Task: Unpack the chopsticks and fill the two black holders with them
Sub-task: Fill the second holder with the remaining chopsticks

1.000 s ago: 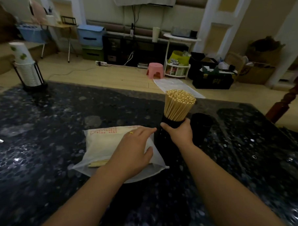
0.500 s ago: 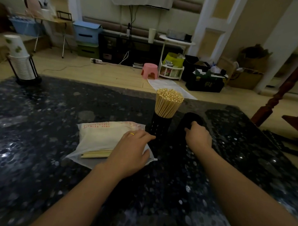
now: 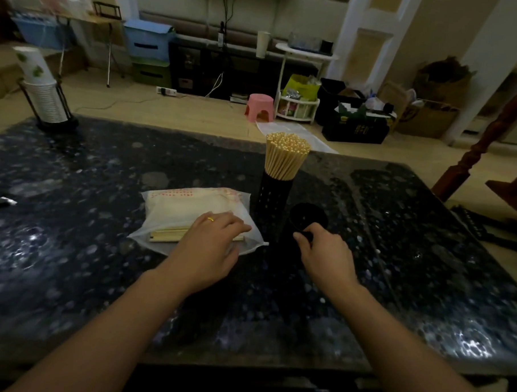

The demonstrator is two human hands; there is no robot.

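Observation:
A white plastic bag of chopsticks (image 3: 188, 210) lies on the dark stone table (image 3: 71, 247), with chopstick ends showing at its near edge. My left hand (image 3: 210, 247) rests on the bag's right end, fingers relaxed. Right of the bag stands a tall black holder (image 3: 273, 196) packed with a bundle of chopsticks (image 3: 286, 155). A second black holder (image 3: 306, 218), with nothing in it, stands just in front and to the right. My right hand (image 3: 325, 255) grips this holder's near rim with thumb and fingers.
A stack of paper cups in a black wire rack (image 3: 46, 97) stands at the table's far left corner. A small shiny object (image 3: 2, 201) lies at the left edge. A wooden post (image 3: 488, 131) rises past the right side.
My right hand let go of the full holder, moved to the second holder and drew it nearer to me. My left hand stayed on the bag.

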